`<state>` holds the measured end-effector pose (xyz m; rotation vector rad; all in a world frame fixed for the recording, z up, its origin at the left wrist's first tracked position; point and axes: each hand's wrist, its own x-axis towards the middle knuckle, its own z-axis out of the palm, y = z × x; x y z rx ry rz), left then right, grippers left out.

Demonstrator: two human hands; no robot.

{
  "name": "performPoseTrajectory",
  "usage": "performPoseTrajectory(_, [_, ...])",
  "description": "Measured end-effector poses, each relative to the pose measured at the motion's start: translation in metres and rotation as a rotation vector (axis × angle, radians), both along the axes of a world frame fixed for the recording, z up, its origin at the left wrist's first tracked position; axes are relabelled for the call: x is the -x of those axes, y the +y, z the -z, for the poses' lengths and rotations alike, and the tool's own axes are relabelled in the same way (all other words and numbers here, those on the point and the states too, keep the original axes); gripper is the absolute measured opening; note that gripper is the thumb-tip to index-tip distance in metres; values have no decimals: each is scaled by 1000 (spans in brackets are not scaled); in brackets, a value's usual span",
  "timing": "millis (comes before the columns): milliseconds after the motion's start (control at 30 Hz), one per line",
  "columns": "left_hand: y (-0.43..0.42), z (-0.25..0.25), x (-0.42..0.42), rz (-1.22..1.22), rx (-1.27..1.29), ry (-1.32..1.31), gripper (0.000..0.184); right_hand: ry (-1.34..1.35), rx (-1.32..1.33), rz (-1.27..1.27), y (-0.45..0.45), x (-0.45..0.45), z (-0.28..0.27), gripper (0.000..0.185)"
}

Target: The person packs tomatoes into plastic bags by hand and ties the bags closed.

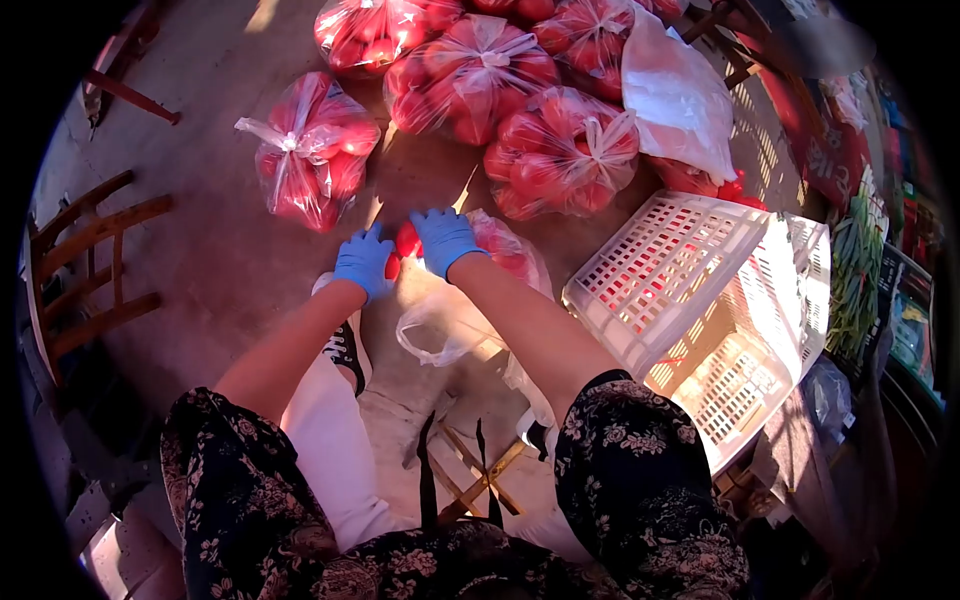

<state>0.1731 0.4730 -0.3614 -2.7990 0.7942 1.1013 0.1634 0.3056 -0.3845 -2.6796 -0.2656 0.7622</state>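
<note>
My left hand [365, 262], in a blue glove, is closed on a red tomato [391, 267] that shows past its palm side. Just to its right, my right hand [447, 241], also gloved in blue, has its fingers bent over another tomato [408, 240]; the fingertips are partly hidden. Beside and beneath my right wrist lies a clear plastic bag [515, 255] with tomatoes in it. This bag is untied, and its loose handles [440, 345] spread on the floor towards me.
Several tied bags of tomatoes [480, 80] stand ahead, one bag [310, 155] apart on the left. A white plastic crate [690, 290] lies tilted at the right, near green stalks [860, 270]. A wooden chair [95, 260] is at far left. My shoe [345, 350] is near my left forearm.
</note>
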Motion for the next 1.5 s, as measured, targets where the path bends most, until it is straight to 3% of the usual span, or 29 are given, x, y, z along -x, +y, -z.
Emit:
performPoseTrajectory(67, [-10,-32,-11,-72,118,0,51,140,-94,-24,-27,-25,-54,54])
performPoseTrajectory(133, [-13,-41,-22,-332,489,279,67,122,-277,58,-69,-41,-90,49])
performPoseTrajectory(233, [-43,-99,-5,-779,708,683,91,196,-633,301,-142,-40,-160,36])
performPoseTrajectory(267, [-48,-115,2,-743,595,790,106,179,-790,408,-166,-31,-180,32])
performPoseTrajectory(333, [-43,-98,30,-153,596,366,108,-2,-835,534,-210,-2,-228,27])
performPoseTrajectory(400, [-58,-115,27,-151,212,599,92,-149,-951,724,-253,37,-255,26])
performPoseTrajectory(467, [-64,-111,31,-99,252,487,60,-308,-999,881,-293,82,-267,21])
performPoseTrajectory(533, [-88,-134,26,-141,386,335,38,-340,-966,1144,-331,126,-250,20])
performPoseTrajectory(600, [-108,-160,22,-163,482,244,25,-309,-713,1197,-370,168,-192,23])
performPoseTrajectory(633, [-118,-167,17,-164,526,217,22,-161,-462,1176,-371,181,-175,28])
performPoseTrajectory(667, [-130,-174,11,-168,574,184,19,-17,-215,1135,-369,188,-158,34])
performPoseTrajectory(733, [-152,-192,2,-122,527,86,17,-99,48,767,-358,203,-96,49])
performPoseTrajectory(833, [-178,-201,-3,-50,490,-43,17,107,338,556,-330,189,-76,63])
performPoseTrajectory(967, [-192,-191,-15,-186,552,60,17,22,275,701,-349,186,-41,67])
performPoseTrajectory(1067, [-196,-182,-17,-349,598,223,16,117,61,843,-361,187,-26,64])
performPoseTrajectory(1167, [-195,-185,-23,-408,563,359,17,190,-623,1332,-372,187,-22,58])
performPoseTrajectory(1300, [-188,-179,-29,-473,584,486,19,90,-251,1221,-373,170,14,73])
performPoseTrajectory(1367, [-184,-176,-28,-553,622,549,23,116,10,1141,-345,151,-25,81])
performPoseTrajectory(1467, [-181,-191,-28,-560,502,579,34,232,88,1216,-330,134,-56,87])
performPoseTrajectory(1500, [-176,-192,-26,-566,574,652,47,222,171,1199,-325,131,-60,69])
